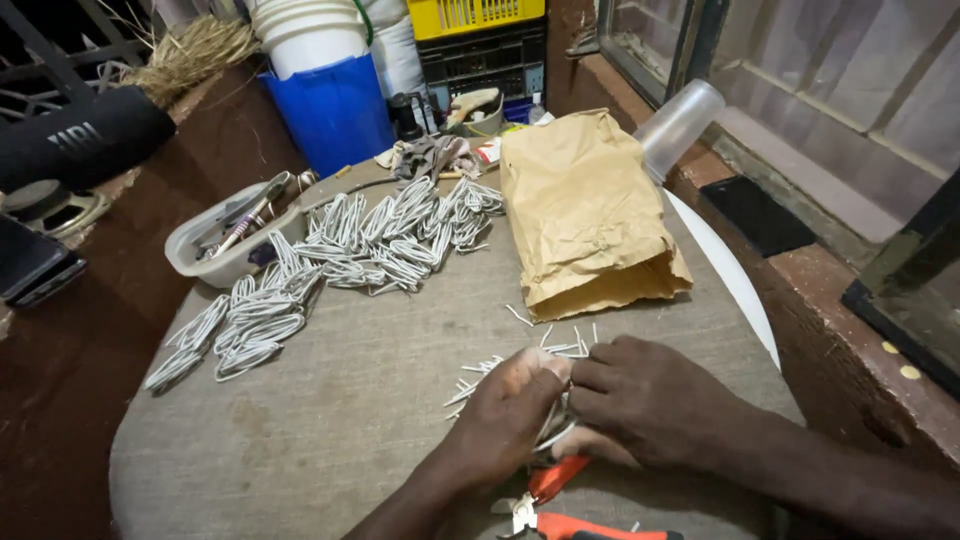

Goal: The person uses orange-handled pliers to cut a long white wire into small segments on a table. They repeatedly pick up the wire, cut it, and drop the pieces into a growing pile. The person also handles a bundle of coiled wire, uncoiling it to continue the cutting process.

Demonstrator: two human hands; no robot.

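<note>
- Hands were together at the near edge of the round grey tabletop (pixel 330 420): left hand (pixel 505 415) and right hand (pixel 650 400) met fingertip to fingertip, both pinched on a small bundle of white wire pieces (pixel 555 425).
- Loose short wire offcuts (pixel 500 370) lay scattered just beyond the fingers, touching the tabletop.
- Orange-handled pliers (pixel 560 510) lay directly below the hands, unheld, at the near edge.
- Folded white wire loops (pixel 330 270) were heaped in a long band well beyond and to the left of the hands.
- Brown paper bag (pixel 585 215) lay flat beyond the right hand.
- Clear plastic tray (pixel 225 240) holding tools sat far left, beyond the loops.
- Blue bucket (pixel 335 110) stood farther off.
</note>
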